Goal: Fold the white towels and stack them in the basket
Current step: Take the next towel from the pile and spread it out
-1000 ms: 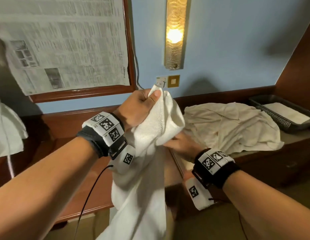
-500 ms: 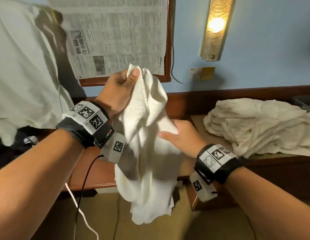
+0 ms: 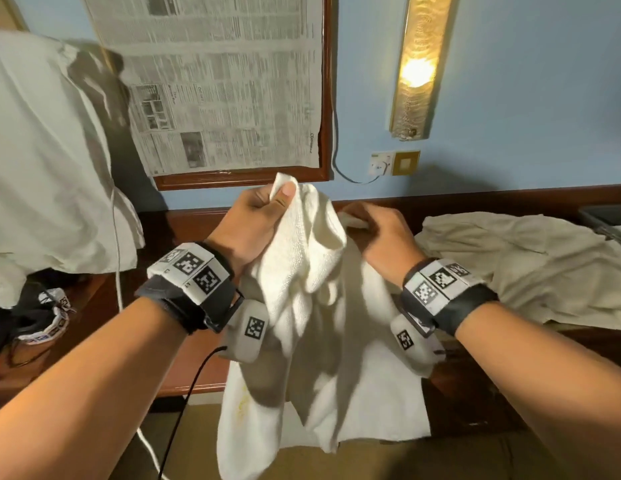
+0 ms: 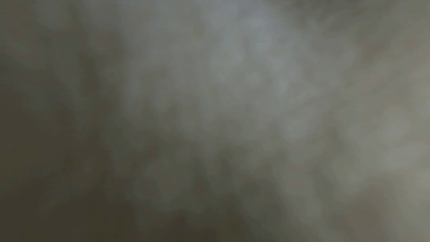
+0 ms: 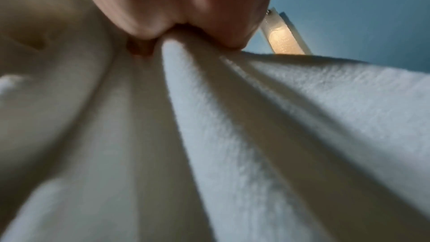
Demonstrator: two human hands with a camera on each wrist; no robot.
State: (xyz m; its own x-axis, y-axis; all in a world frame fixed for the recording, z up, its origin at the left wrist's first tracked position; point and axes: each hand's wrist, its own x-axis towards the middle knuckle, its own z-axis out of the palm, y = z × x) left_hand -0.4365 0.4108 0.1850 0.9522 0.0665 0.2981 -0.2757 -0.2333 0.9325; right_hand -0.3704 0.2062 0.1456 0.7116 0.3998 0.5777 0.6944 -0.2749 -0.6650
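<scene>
A broad wooden counter [image 3: 198,372] runs under the blue wall. On it, to the right, a heap of crumpled towels [image 3: 531,271] lies spread. In front of the counter a white towel [image 3: 312,341] is held up in the air, its lower end hanging below the counter's edge. The left hand [image 3: 253,220] grips its top corner, thumb pressed over the cloth. The right hand [image 3: 382,233], nearer the heap, pinches another bunched edge, fingers curled round it. Above the counter glows a wall lamp [image 3: 418,67].
</scene>
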